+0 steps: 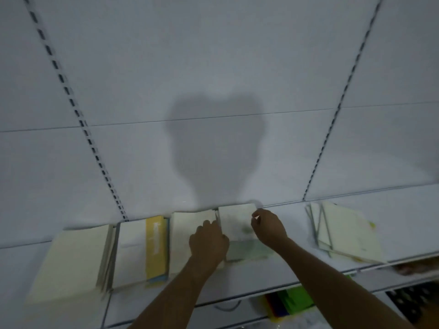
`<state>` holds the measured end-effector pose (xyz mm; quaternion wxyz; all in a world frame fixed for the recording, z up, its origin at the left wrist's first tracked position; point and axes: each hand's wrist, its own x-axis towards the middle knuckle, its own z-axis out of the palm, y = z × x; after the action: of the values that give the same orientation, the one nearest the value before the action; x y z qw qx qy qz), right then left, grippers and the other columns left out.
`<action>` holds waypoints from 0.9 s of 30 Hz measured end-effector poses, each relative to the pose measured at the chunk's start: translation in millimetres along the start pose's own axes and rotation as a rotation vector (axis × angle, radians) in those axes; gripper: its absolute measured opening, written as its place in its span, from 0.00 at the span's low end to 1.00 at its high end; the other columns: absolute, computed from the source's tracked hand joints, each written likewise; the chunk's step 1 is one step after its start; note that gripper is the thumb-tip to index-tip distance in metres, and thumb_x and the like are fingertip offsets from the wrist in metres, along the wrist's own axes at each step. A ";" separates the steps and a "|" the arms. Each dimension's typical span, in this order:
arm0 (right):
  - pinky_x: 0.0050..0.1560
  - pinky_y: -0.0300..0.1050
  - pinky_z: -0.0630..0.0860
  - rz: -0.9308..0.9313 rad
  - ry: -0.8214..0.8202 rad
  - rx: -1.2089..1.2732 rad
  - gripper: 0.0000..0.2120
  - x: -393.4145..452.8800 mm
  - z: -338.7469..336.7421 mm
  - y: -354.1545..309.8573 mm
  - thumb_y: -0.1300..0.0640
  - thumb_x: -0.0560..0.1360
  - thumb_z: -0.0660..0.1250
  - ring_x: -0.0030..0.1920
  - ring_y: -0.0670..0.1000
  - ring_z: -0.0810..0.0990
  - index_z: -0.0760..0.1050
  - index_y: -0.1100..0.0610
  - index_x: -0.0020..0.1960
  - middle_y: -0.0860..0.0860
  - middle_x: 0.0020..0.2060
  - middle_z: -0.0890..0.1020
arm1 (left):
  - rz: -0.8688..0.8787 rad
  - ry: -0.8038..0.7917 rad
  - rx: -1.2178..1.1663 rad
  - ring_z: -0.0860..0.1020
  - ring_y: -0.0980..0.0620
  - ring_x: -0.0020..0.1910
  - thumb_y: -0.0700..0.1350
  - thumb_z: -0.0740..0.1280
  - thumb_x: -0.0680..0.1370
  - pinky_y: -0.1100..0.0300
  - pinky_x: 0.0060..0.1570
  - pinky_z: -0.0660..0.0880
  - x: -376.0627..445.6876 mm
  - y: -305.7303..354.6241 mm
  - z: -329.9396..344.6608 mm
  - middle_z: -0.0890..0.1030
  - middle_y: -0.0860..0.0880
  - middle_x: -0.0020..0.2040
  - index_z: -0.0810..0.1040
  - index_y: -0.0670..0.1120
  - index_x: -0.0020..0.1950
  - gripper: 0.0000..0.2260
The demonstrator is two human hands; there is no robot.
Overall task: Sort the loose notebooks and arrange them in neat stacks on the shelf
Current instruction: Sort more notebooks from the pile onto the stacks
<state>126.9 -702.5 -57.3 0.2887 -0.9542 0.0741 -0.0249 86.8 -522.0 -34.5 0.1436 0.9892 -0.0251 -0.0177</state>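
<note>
Both hands, left [209, 243] and right [268, 230], grip the centre stack [237, 224]; uneven pressure may skew it against the adjacent stack [190, 233].

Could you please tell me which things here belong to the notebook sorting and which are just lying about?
Job:
- green-patterned notebook stack, under both hands
- cream stacks
- yellow-banded stack
- loose notebooks
- shelf

Lying about:
- bright green and yellow items on the lower shelf
</note>
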 end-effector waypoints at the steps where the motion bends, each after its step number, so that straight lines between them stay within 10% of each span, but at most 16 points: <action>1: 0.55 0.43 0.72 0.031 0.026 -0.023 0.12 2.6 -15.8 24.6 0.53 0.78 0.60 0.56 0.53 0.77 0.75 0.55 0.58 0.53 0.55 0.79 | 0.029 -0.005 -0.035 0.75 0.47 0.57 0.51 0.58 0.79 0.55 0.52 0.72 3.8 23.1 6.6 0.74 0.47 0.58 0.72 0.46 0.59 0.13; 14: 0.57 0.52 0.72 0.401 0.161 -0.192 0.21 5.1 -131.0 255.8 0.45 0.77 0.61 0.61 0.58 0.73 0.71 0.57 0.64 0.56 0.60 0.73 | 0.219 -0.233 -0.277 0.74 0.48 0.59 0.52 0.61 0.78 0.59 0.52 0.70 27.6 249.6 112.6 0.74 0.46 0.61 0.70 0.46 0.65 0.18; 27: 0.61 0.55 0.69 0.608 0.103 -0.112 0.37 -4.9 -118.6 288.5 0.40 0.72 0.67 0.65 0.60 0.67 0.58 0.61 0.71 0.60 0.63 0.67 | 0.006 -0.323 -0.323 0.71 0.44 0.65 0.50 0.69 0.76 0.53 0.63 0.71 28.8 314.9 167.2 0.67 0.41 0.69 0.64 0.39 0.68 0.27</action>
<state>74.7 -1003.9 -118.7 0.2260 -0.9002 0.3717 0.0184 94.4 -872.4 -105.7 0.2942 0.9376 -0.0477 -0.1792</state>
